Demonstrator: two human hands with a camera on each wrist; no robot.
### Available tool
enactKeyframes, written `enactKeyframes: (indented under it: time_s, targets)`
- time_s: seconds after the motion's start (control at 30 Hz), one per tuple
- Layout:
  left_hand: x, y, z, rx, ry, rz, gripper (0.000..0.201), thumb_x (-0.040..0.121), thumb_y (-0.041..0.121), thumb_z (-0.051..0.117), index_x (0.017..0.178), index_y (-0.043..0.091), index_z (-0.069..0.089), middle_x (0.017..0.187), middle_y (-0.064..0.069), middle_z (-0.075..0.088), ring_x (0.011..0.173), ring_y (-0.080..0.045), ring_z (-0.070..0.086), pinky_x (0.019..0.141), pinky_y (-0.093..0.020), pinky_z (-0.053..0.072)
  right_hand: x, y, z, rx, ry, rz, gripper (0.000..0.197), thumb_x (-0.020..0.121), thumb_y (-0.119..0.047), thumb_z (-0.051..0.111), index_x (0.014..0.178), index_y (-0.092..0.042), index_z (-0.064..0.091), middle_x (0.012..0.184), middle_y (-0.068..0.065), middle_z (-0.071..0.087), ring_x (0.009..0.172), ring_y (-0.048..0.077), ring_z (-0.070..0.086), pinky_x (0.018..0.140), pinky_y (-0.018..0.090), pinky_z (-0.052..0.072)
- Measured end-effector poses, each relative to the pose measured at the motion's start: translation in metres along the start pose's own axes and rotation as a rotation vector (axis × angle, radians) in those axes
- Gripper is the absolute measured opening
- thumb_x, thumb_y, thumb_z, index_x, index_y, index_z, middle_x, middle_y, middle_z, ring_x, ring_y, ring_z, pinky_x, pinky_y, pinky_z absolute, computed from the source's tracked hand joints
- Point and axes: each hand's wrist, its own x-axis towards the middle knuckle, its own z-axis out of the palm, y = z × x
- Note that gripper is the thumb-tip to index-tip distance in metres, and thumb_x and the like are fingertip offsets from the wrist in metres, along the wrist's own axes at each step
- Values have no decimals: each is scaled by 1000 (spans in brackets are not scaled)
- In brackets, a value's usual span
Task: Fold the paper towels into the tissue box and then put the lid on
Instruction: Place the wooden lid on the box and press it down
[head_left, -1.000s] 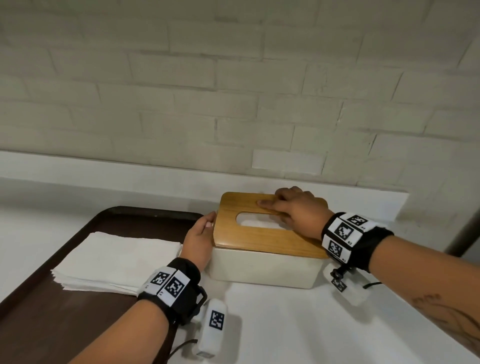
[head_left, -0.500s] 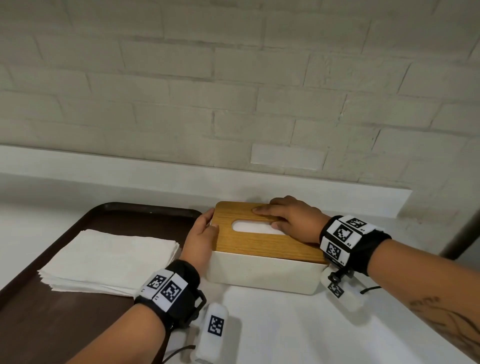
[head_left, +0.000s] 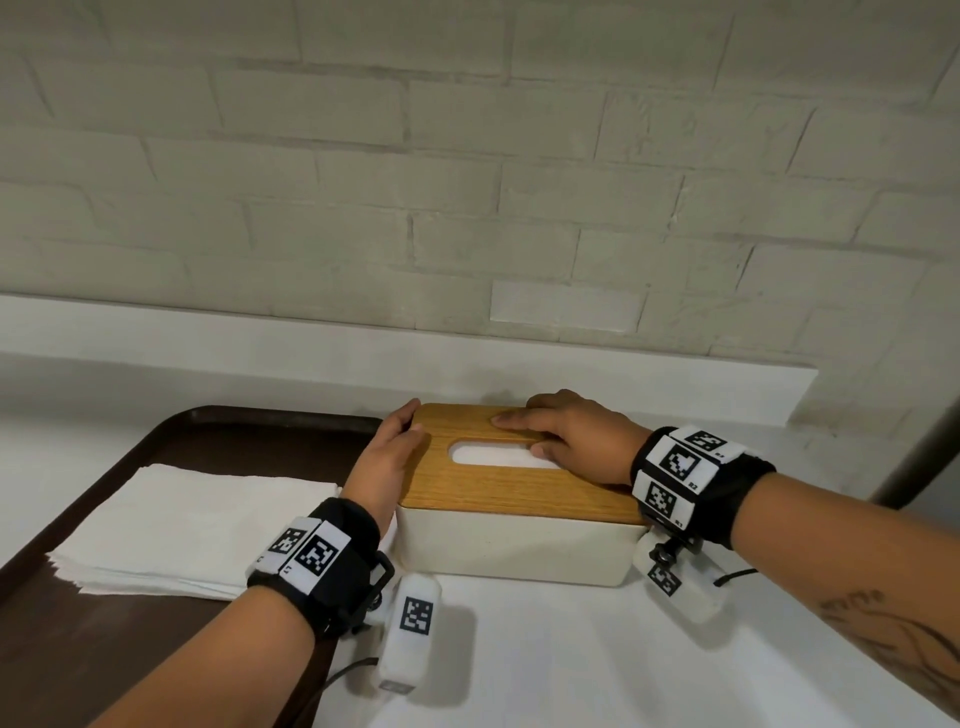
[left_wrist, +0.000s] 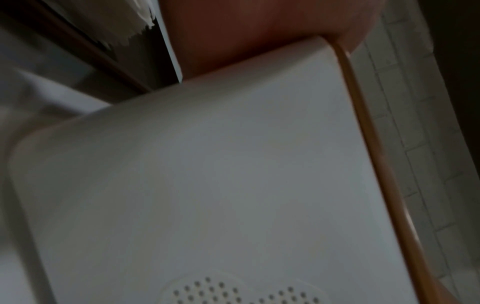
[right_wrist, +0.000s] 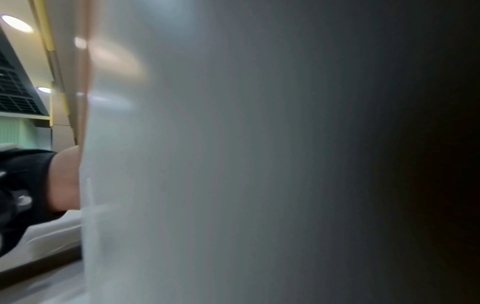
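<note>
A white tissue box (head_left: 519, 551) stands on the white counter, with its wooden lid (head_left: 514, 488) lying flat on top. White paper shows through the lid's oval slot (head_left: 493, 454). My left hand (head_left: 400, 436) holds the lid's left end, thumb on top and fingers along the far corner. My right hand (head_left: 561, 436) lies on the lid beside the slot, fingers stretched out and pressing down. A stack of white paper towels (head_left: 197, 525) rests on the tray to the left. The left wrist view shows the box wall (left_wrist: 207, 185), the lid's edge (left_wrist: 376, 164) and my palm (left_wrist: 246, 30).
The dark brown tray (head_left: 104, 649) fills the left of the counter and touches the box's left side. A white ledge and a brick wall (head_left: 467, 208) run close behind the box. The right wrist view is filled by the blurred box wall (right_wrist: 233, 164).
The lid has settled lower and flatter onto the box. My left thumb has come up onto the lid's top. The right hand stays pressed on the lid.
</note>
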Motion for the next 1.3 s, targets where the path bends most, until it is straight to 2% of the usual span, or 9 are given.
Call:
enactKeyframes:
  time_s: [0.2, 0.3, 0.43, 0.67, 0.8, 0.87, 1.0, 1.17, 1.3]
  targets:
    - [4, -3, -4, 62, -71, 14, 60, 90, 6, 54, 143, 18, 30, 133, -10, 50, 96, -17, 60, 73, -24, 50, 0, 0, 5, -3, 38, 9, 49, 96, -27, 46, 137, -50, 34, 140, -5, 43, 130, 21, 35, 103, 48, 37]
    - [6, 5, -2, 367, -93, 64, 72, 81, 14, 68, 142, 19, 29, 130, -3, 47, 103, -14, 55, 74, -18, 45, 0, 0, 9, -9, 34, -1, 49, 96, -27, 46, 139, -48, 33, 140, -2, 44, 129, 22, 36, 104, 47, 36]
    - [14, 16, 8, 717, -34, 68, 74, 79, 20, 70, 140, 14, 28, 117, -5, 49, 101, -22, 53, 81, -27, 43, 0, 0, 11, -54, 26, 2, 48, 98, -26, 43, 141, -44, 31, 143, 1, 42, 131, 25, 37, 106, 46, 35]
    - [11, 18, 16, 811, -48, 58, 69, 84, 16, 63, 142, 11, 25, 116, -7, 46, 96, -18, 48, 81, -26, 39, -8, -6, 8, -99, -41, 108, 49, 99, -34, 36, 144, -46, 21, 155, 5, 24, 144, 23, 19, 117, 54, 9]
    - [11, 21, 18, 842, -59, 16, 68, 85, 16, 62, 141, 9, 25, 105, -4, 46, 82, -12, 48, 69, -19, 37, -17, -6, 3, -62, -48, 180, 50, 99, -33, 39, 145, -43, 22, 153, 11, 29, 143, 25, 21, 115, 55, 7]
    - [10, 21, 18, 837, -48, 9, 68, 85, 16, 62, 142, 8, 25, 107, -7, 47, 86, -15, 49, 73, -22, 38, -21, -6, 0, -37, -59, 173, 49, 98, -32, 41, 144, -42, 26, 152, 11, 31, 142, 26, 24, 115, 54, 9]
    - [8, 20, 17, 831, -40, 36, 68, 84, 16, 63, 141, 9, 27, 108, -5, 48, 89, -16, 49, 75, -23, 38, -24, -18, -13, -78, 88, -41, 33, 91, -28, 57, 124, -31, 60, 126, 5, 55, 119, 23, 47, 100, 37, 37]
    - [13, 16, 16, 844, -65, 46, 67, 83, 15, 64, 140, 11, 29, 105, -2, 48, 80, -11, 51, 57, -12, 35, -14, -32, -28, -501, 52, -363, 26, 88, -22, 58, 112, -29, 67, 96, 6, 59, 96, 27, 50, 78, 36, 34]
    - [14, 13, 14, 812, -69, 35, 67, 84, 15, 63, 140, 12, 27, 109, -5, 49, 90, -19, 53, 61, -19, 39, -2, -28, -17, -538, -23, -342, 33, 88, -24, 58, 118, -37, 63, 103, 5, 52, 101, 26, 45, 82, 37, 32]
